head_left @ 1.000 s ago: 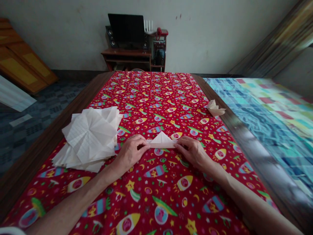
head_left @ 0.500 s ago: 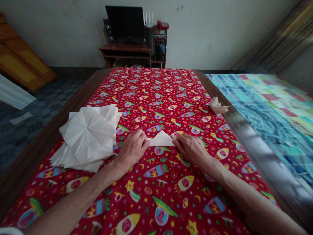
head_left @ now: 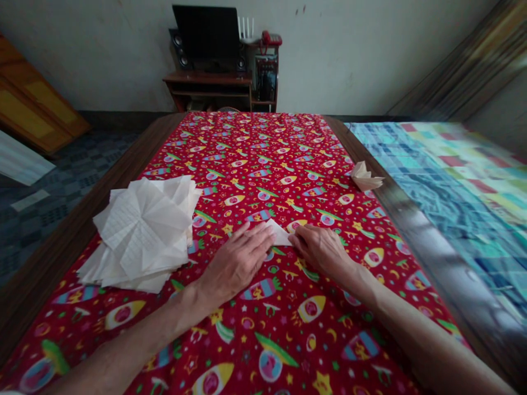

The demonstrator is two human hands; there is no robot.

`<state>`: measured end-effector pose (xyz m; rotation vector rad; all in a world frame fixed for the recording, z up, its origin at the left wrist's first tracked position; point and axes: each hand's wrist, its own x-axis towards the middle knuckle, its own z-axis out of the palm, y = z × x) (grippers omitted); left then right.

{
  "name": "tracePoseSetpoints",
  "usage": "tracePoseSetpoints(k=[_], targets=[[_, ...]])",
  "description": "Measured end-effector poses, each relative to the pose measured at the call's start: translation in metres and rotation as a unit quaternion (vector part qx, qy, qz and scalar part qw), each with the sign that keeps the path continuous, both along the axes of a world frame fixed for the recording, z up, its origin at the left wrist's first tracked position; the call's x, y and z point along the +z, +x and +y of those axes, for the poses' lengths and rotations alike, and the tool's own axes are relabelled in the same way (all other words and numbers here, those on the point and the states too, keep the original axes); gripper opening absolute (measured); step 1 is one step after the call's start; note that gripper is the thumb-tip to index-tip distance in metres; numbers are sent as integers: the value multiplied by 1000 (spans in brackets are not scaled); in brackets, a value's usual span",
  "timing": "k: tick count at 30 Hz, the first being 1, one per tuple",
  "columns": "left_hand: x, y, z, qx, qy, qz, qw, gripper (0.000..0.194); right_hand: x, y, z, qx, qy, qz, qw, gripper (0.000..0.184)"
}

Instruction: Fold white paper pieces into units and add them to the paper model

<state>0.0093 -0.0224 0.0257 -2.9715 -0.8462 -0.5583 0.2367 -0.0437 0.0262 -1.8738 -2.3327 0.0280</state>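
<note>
A small white folded paper triangle [head_left: 280, 235] lies on the red patterned cloth [head_left: 263, 170] between my hands, its peak pointing away from me. My left hand [head_left: 241, 255] rests flat over its left half, fingers stretched out and covering that corner. At the right corner, my right hand [head_left: 319, 247] pinches the paper between thumb and curled fingers. To the left of my left hand sits a pile of creased white paper sheets [head_left: 142, 225], the top one marked with folds fanning out from its middle.
A folded cream paper piece [head_left: 364, 176] stands near the table's right edge. Beyond the table are a desk [head_left: 209, 79] with a monitor [head_left: 206, 38] and a red telephone [head_left: 271, 39]. A bed with a checked cover [head_left: 436, 203] adjoins on the right.
My left hand has let go of the triangle's left corner, opened, and slid right to lie flat over the paper. My right hand keeps its pinch. The view has shifted slightly.
</note>
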Motion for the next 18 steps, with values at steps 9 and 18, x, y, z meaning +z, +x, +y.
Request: tracePoseSetpoints(k=[9, 18], targets=[[-9, 8, -14, -9, -69, 53, 996, 48, 3, -2, -2, -8, 2, 3, 1000, 27], [-11, 9, -14, -2, -80, 48, 996, 46, 0, -8, -15, 29, 171, -2, 985, 23]])
